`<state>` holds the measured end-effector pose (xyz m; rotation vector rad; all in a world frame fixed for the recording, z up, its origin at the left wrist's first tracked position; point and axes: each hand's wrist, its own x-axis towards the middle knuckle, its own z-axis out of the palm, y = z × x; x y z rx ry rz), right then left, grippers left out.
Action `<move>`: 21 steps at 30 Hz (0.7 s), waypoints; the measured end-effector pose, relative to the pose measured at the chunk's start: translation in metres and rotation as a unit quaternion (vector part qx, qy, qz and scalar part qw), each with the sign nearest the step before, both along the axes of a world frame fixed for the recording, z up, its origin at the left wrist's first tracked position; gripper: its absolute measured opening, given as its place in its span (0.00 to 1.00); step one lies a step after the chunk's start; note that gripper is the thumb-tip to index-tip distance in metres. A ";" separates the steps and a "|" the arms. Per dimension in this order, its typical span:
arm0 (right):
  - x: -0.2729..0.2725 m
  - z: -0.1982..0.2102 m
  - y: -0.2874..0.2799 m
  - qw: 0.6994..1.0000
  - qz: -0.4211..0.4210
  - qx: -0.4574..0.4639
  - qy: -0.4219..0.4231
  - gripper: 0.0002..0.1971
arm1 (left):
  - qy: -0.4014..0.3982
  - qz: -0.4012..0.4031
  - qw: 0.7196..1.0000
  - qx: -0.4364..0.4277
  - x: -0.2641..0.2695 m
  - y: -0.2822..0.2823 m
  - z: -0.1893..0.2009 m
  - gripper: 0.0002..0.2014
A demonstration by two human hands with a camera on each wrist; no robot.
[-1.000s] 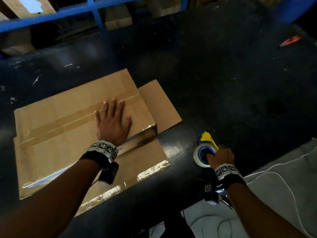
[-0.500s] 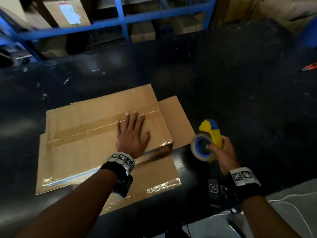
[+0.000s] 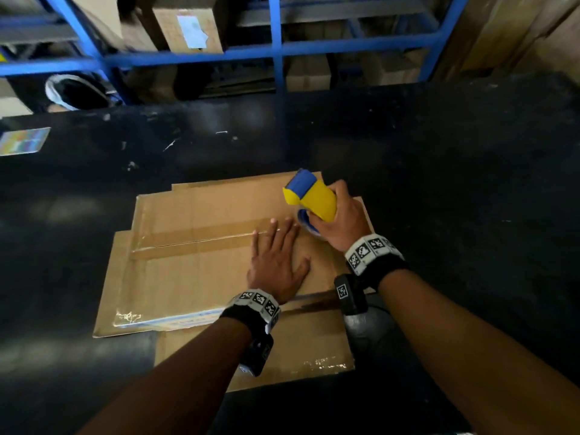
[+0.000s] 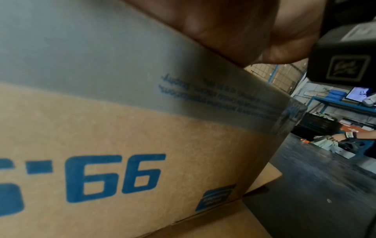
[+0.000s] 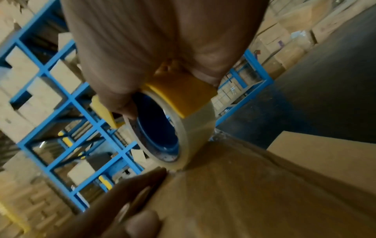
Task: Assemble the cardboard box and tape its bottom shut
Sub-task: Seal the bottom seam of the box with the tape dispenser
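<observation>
On the near part of the dark table (image 3: 439,171), the cardboard box (image 3: 194,277) is lying with its closed bottom facing up, and one loose flap is sticking out toward the person. A little farther, the left hand (image 3: 276,262) is pressing flat on the bottom panels, with straight, spread fingers, holding nothing. Just beyond its fingertips, the right hand (image 3: 342,221) is gripping the yellow and blue tape dispenser (image 3: 310,196), fingers curled around the handle, and the clear roll (image 5: 189,133) is touching the cardboard at the right end of the centre seam (image 3: 201,238). Older brownish tape is already lying along this seam. I judge the box is assembled, and a new strip across the bottom is only beginning.
</observation>
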<state>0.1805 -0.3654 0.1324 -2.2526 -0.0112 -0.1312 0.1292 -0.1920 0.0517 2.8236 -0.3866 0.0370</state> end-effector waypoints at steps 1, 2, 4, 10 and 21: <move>-0.001 -0.001 0.001 1.000 0.006 -0.011 -0.002 0.36 | 0.001 -0.003 1.000 -0.010 0.001 0.000 0.000 0.37; -0.002 -0.003 0.002 1.000 0.012 -0.024 -0.007 0.36 | 0.005 -0.007 1.000 -0.028 0.002 0.002 0.001 0.36; -0.003 -0.005 0.002 0.999 0.011 -0.044 -0.009 0.34 | 0.020 -0.010 0.996 -0.090 0.004 0.011 0.004 0.36; -0.002 -0.002 0.003 0.998 0.000 -0.065 -0.007 0.34 | 0.003 0.082 0.991 -0.102 -0.013 0.132 0.017 0.33; 0.008 -0.002 0.016 0.994 -0.027 -0.100 0.020 0.25 | 0.009 0.153 0.988 -0.032 -0.025 0.263 0.002 0.36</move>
